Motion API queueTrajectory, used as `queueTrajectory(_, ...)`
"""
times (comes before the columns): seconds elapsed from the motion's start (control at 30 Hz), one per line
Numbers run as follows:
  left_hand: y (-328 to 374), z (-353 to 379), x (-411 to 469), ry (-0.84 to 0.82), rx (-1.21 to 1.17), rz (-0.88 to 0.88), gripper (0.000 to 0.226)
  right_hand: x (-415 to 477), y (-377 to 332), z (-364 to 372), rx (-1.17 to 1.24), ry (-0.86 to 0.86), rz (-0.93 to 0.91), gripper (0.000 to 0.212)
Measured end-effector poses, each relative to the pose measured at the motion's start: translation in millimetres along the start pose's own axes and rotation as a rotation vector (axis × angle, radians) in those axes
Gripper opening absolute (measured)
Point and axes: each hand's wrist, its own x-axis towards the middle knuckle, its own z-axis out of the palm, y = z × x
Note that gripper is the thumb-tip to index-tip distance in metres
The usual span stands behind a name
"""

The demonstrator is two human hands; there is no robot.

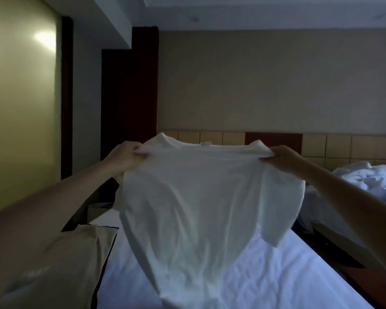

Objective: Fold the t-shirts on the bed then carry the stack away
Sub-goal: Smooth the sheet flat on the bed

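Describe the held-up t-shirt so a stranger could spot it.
Start at the white bed filling the lower middle. Over it hangs a white t-shirt, pinched at each shoulder by the left hand and right hand. Unlike the rumpled bedding at right, it's spread open, neck label showing.

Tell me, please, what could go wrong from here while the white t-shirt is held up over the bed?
1. The left hand and right hand each pinch only a bunched bit of the white t-shirt at a shoulder. If either slips, that side would likely drop and crumple.
2. The hem hangs low over the bed, so a quick lowering may tuck it under itself.
3. In this dim light, white on white could hide creases.
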Motion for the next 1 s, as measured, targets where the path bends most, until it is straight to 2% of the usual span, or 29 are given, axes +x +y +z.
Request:
queueTrajectory(0.03, 3, -4, -2, -0.141, 0.140, 0.042, 0.059, 1, 0, -5, 0.060, -0.020, 0.007, 0.020)
queueTrajectory(0.1, 2, -7, -7, -0.424, 0.478, 0.046, 0.067, -2, 4, -11, -0.007, -0.089, -0.019, 0.021)
queueTrajectory(0.17, -3, -7, -9, -0.476, 0.702, 0.045, 0.052, -9, 7, -14, -0.145, -0.142, -0.070, 0.022)
queueTrajectory(0.23, -7, -9, -9, -0.343, 0.591, 0.031, 0.039, -18, 5, -15, -0.216, -0.267, -0.064, 0.019)
queueTrajectory(0.33, -7, -9, -8, -0.170, 0.125, 0.018, 0.021, -28, -3, -14, -0.600, -0.451, -0.017, 0.029)
queueTrajectory(0.4, 2, -4, -11, -0.161, -0.113, 0.017, 0.012, -28, -4, -13, -0.689, -0.351, -0.023, 0.032)
queueTrajectory(0.47, 9, 0, -15, -0.169, -0.213, 0.014, 0.015, -24, 2, -14, -0.457, -0.229, -0.021, 0.026)
queueTrajectory(0.5, 9, 2, -14, -0.178, -0.184, 0.027, 0.015, -23, 6, -16, -0.274, -0.217, -0.001, 0.016)
queueTrajectory(0.53, 10, 3, -15, -0.184, -0.124, 0.049, 0.015, -26, 8, -17, -0.087, -0.241, 0.033, 0.009)
queueTrajectory(0.6, 9, 1, -17, -0.222, -0.012, 0.074, 0.009, -32, 12, -17, 0.256, -0.308, 0.105, 0.015)
queueTrajectory(0.67, 10, -3, -25, -0.345, 0.095, 0.063, 0.052, -40, 14, -15, 0.401, -0.313, 0.119, 0.018)
queueTrajectory(0.7, 8, -3, -26, -0.414, 0.226, 0.062, 0.061, -43, 14, -12, 0.371, -0.300, 0.095, 0.017)
queueTrajectory(0.73, 9, -1, -30, -0.471, 0.394, 0.075, 0.056, -45, 14, -10, 0.261, -0.302, 0.047, 0.020)
queueTrajectory(0.8, 4, 6, -33, -0.483, 0.727, 0.108, 0.036, -49, 16, -6, -0.117, -0.403, -0.049, 0.037)
queueTrajectory(0.83, 3, 11, -33, -0.458, 0.778, 0.104, 0.032, -52, 16, -2, -0.331, -0.469, -0.067, 0.044)
queueTrajectory(0.9, -6, 21, -30, -0.412, 0.674, 0.054, 0.033, -54, 18, 8, -0.690, -0.513, -0.054, 0.056)
queueTrajectory(0.93, -10, 25, -28, -0.401, 0.560, 0.031, 0.031, -54, 19, 12, -0.782, -0.464, -0.053, 0.056)
queueTrajectory(1.0, -14, 29, -28, -0.415, 0.289, 0.003, 0.026, -51, 25, 16, -0.727, -0.365, -0.054, 0.041)
